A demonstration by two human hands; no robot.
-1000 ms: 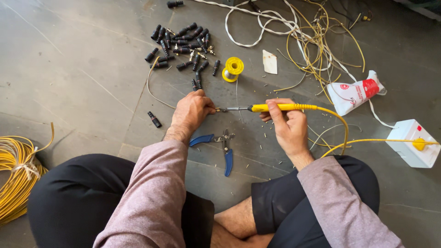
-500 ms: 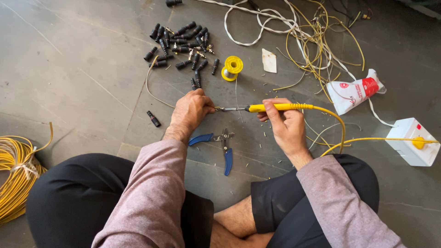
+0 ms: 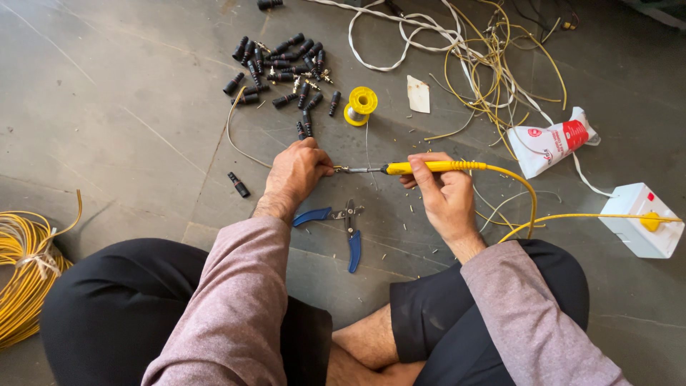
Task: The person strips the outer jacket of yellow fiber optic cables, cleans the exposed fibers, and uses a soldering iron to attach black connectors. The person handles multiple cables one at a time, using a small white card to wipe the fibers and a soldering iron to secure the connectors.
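Two hands over grey floor (image 3: 107, 107): right (image 3: 443, 196) grips soldering iron (image 3: 429, 167), left (image 3: 300, 171) pinches connector (image 3: 338, 169).

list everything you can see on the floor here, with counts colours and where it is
soldering iron: one, yellow handle, held level at centre
small connector part: one, metal, at the iron's tip
pliers: one, blue handles, floor below the hands
black connectors: a pile, too many to count, top centre
lone black connector: one, left of the left hand
solder spool: one, yellow, right of the pile
wire tangle: yellow and white, top right
white packet: one, red marks, right
socket box: one, white, yellow plug in it, far right
wire coil: one, yellow, far left
left hand: pinching the connector part
right hand: gripping the iron
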